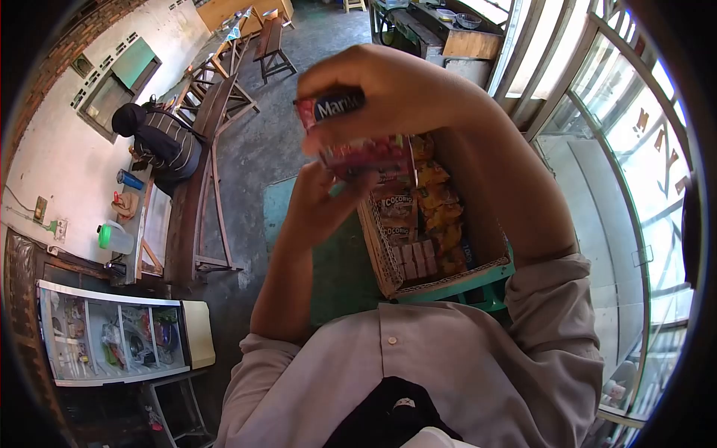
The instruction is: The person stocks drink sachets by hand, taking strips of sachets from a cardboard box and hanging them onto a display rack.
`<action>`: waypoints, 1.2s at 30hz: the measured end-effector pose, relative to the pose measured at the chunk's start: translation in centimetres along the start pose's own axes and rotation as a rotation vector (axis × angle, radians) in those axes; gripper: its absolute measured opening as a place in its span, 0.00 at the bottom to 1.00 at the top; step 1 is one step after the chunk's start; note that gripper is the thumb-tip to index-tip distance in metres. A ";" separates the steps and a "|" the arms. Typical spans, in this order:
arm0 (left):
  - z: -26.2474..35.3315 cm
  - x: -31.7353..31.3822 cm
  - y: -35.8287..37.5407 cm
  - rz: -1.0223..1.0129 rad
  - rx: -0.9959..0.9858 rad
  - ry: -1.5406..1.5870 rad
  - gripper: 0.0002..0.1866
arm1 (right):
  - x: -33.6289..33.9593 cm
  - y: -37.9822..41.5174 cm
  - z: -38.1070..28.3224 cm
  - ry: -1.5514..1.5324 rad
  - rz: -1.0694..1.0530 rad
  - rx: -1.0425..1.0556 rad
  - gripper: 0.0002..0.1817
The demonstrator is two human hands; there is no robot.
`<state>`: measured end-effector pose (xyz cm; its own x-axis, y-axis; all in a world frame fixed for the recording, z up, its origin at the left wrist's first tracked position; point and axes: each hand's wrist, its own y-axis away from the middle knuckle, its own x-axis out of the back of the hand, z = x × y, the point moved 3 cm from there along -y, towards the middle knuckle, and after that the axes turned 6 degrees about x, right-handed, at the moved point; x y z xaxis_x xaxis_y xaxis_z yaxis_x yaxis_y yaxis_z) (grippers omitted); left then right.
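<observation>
My right hand (373, 86) is curled over a red packet (358, 153) with a dark label reading "Mari…", part of it hidden by the fingers. From below, my left hand (325, 198) grips the same packet, its outline slightly blurred. Both hands are raised above the far left part of an open cardboard box (385, 276). Inside the box are brown "Cocorio" packets (398, 211), a column of yellow-orange sachets (441, 209) and pale bundled packs (415, 260) near the front edge.
The box rests on a green surface (328, 272). At the left, a person (168, 142) sits on a long wooden bench (196, 175). A glass-topped freezer (112, 332) stands at lower left, a glass display case (590, 187) at right.
</observation>
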<state>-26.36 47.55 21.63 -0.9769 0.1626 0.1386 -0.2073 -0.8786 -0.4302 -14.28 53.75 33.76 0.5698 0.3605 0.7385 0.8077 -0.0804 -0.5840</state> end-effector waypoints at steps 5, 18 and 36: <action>-1.9 4.2 2.0 0.351 -0.055 0.486 0.20 | -1.1 4.3 10.7 0.577 0.017 -0.459 0.10; -4.7 9.2 4.7 0.913 0.184 0.305 0.24 | -15.8 12.0 17.0 0.127 -0.992 -0.554 0.15; -6.3 8.1 5.9 0.864 0.307 0.304 0.26 | -18.6 15.1 19.7 0.193 -0.387 -0.580 0.37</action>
<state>-35.79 46.52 14.63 -0.7664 -0.5237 -0.3718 0.5700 -0.8214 -0.0179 -15.70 64.14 4.58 0.1999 0.2965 0.9339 0.8767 -0.4798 -0.0353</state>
